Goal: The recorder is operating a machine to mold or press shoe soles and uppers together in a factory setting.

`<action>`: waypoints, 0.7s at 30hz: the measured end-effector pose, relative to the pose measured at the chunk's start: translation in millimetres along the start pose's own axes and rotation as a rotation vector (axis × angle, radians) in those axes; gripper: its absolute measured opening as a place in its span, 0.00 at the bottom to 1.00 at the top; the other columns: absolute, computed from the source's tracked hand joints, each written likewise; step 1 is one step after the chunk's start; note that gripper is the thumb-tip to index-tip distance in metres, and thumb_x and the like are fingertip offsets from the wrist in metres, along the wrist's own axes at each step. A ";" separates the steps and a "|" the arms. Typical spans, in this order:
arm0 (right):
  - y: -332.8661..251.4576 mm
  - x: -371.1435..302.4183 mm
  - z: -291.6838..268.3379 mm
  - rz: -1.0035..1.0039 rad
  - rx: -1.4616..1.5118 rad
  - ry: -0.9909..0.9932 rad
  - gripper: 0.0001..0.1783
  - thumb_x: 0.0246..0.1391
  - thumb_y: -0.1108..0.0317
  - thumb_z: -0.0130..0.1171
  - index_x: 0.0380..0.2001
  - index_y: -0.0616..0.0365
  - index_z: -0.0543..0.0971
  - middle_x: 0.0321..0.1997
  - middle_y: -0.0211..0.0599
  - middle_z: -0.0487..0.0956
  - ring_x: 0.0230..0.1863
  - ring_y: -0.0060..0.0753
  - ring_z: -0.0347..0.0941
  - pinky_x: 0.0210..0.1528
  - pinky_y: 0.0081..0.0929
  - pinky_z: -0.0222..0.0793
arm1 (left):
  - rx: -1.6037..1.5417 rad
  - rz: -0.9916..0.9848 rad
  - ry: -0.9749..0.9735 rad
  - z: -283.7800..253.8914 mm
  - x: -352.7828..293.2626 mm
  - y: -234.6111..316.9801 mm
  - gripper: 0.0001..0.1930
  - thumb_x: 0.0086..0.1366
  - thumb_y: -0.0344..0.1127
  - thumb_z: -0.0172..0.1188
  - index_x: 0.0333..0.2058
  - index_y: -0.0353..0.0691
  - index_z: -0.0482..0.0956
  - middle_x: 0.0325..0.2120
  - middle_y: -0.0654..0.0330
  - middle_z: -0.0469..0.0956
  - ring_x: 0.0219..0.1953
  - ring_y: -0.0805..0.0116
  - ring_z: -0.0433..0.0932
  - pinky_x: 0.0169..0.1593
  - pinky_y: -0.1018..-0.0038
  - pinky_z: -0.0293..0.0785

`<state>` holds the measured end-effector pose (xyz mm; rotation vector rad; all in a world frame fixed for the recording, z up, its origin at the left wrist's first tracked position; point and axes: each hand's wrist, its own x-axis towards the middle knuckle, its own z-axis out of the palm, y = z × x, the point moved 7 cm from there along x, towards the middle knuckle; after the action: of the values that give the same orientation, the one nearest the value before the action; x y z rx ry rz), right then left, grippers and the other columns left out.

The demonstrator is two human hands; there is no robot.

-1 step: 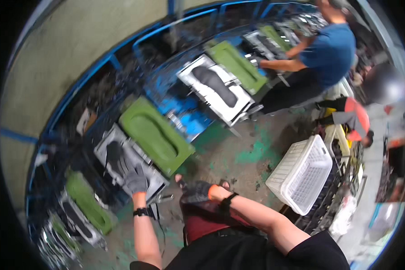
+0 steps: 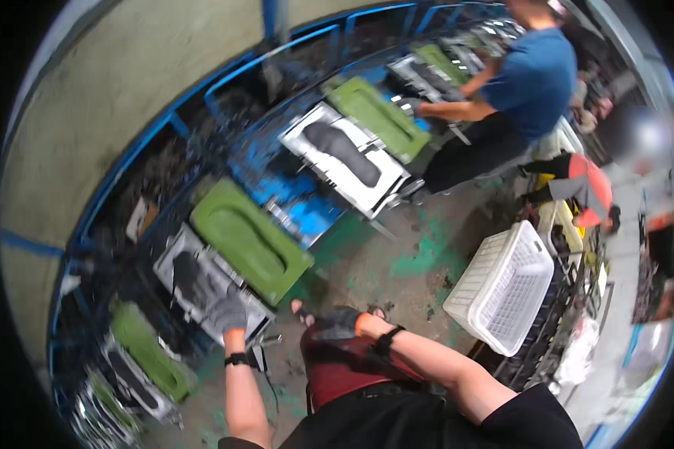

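My left hand point(image 2: 227, 310), in a grey glove, lies over the near end of a silver metal mould point(image 2: 253, 322). Its fingers look stretched out, though blurred. Inside that mould is a dark sole-shaped piece point(image 2: 191, 275), partly hidden by the hand. Hinged or set beside it is a green mould half point(image 2: 251, 239) with a sole-shaped hollow. In front of my body, close to the dark red garment on my legs, hangs my right hand point(image 2: 338, 323) in a dark glove with an orange cuff. Its fingers blend into the dark background, and I see nothing held there.
Another silver mould point(image 2: 386, 187) with a dark sole stands further along the blue line. A person in a blue shirt point(image 2: 535, 82) works there; another in red point(image 2: 595, 191) bends over at right. A white basket point(image 2: 475, 299) stands right of me. More green moulds point(image 2: 153, 355) lie left.
Moulds farther along the line have shifted left and slightly down in view; the nearest mould sits a little lower. My left hand has moved slightly down with it. My right hand has barely moved.
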<state>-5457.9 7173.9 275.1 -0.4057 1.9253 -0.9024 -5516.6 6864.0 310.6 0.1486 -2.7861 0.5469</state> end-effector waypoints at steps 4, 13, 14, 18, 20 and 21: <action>208.6 -145.3 -87.7 0.307 -0.009 0.423 0.34 0.57 0.36 0.57 0.45 0.57 0.83 0.45 0.57 0.84 0.49 0.61 0.80 0.52 0.47 0.74 | -0.451 -0.340 -0.063 5.7 3.4 33.2 0.31 0.76 0.48 0.46 0.70 0.35 0.64 0.70 0.42 0.63 0.72 0.49 0.60 0.74 0.61 0.52; 574.7 -454.9 -14.2 0.802 0.805 0.911 0.21 0.56 0.50 0.64 0.41 0.58 0.84 0.27 0.39 0.84 0.27 0.35 0.81 0.32 0.37 0.75 | -1.037 0.356 -0.394 -154.3 36.7 471.8 0.16 0.72 0.40 0.54 0.48 0.38 0.84 0.51 0.45 0.81 0.55 0.44 0.77 0.61 0.55 0.71; 602.8 -473.0 7.3 0.783 0.907 0.956 0.24 0.58 0.49 0.60 0.48 0.57 0.84 0.32 0.45 0.86 0.34 0.47 0.84 0.41 0.43 0.77 | -0.599 0.617 -0.642 -177.5 31.9 558.0 0.17 0.70 0.45 0.55 0.47 0.41 0.85 0.48 0.48 0.83 0.53 0.45 0.79 0.58 0.55 0.74; 641.2 -527.5 -82.0 0.747 0.483 0.690 0.27 0.61 0.44 0.52 0.35 0.55 0.87 0.36 0.48 0.87 0.43 0.54 0.83 0.51 0.44 0.76 | -0.905 0.731 -1.032 -220.4 -2.2 744.6 0.27 0.66 0.57 0.60 0.54 0.44 0.83 0.54 0.49 0.81 0.59 0.48 0.77 0.63 0.60 0.73; 673.6 -550.0 -110.2 0.567 0.405 0.800 0.26 0.58 0.43 0.53 0.35 0.54 0.86 0.32 0.47 0.86 0.37 0.53 0.83 0.44 0.45 0.78 | -0.788 0.745 -1.144 -259.8 -4.2 829.1 0.27 0.67 0.58 0.57 0.56 0.45 0.83 0.56 0.48 0.80 0.60 0.47 0.77 0.65 0.59 0.71; 698.0 -566.3 -125.9 0.616 0.315 0.973 0.25 0.58 0.43 0.53 0.34 0.53 0.86 0.31 0.47 0.86 0.35 0.54 0.83 0.42 0.45 0.78 | -0.804 0.772 -1.123 -268.2 -4.7 867.8 0.28 0.68 0.59 0.56 0.56 0.45 0.83 0.56 0.48 0.80 0.60 0.47 0.76 0.65 0.59 0.71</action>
<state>-5220.5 8040.7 147.9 0.9402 2.4516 -1.0307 -5576.1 7767.5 239.5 -1.1515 -3.7710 -0.8548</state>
